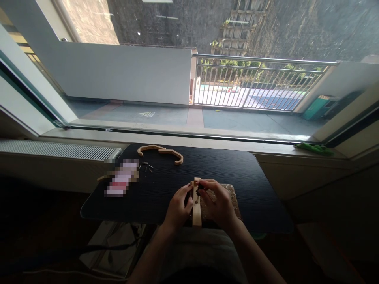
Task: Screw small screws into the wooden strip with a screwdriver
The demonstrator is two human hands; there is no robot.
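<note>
A pale wooden bar (197, 219) stands out lengthwise between my hands, beside a brown woven-looking block or panel (233, 197) at the front of the table. My left hand (179, 207) grips the bar from its left side, thumb and fingers closed against it. With bent fingers, my right hand (220, 199) pinches a small dark piece (199, 189) at the bar's upper part; its exact kind is too small to tell. Two curved wooden hooks (171, 152) lie at the far side of the table. Several small screws or pins (145, 167) are scattered left of my hands.
The dark table (225, 161) has rounded corners and stands against the window sill. A blurred pink-and-white packet (122, 177) lies at its left, with a wooden piece (103, 177) beside it. A radiator (59, 150) is at left; a green cloth (314, 148) rests on the sill.
</note>
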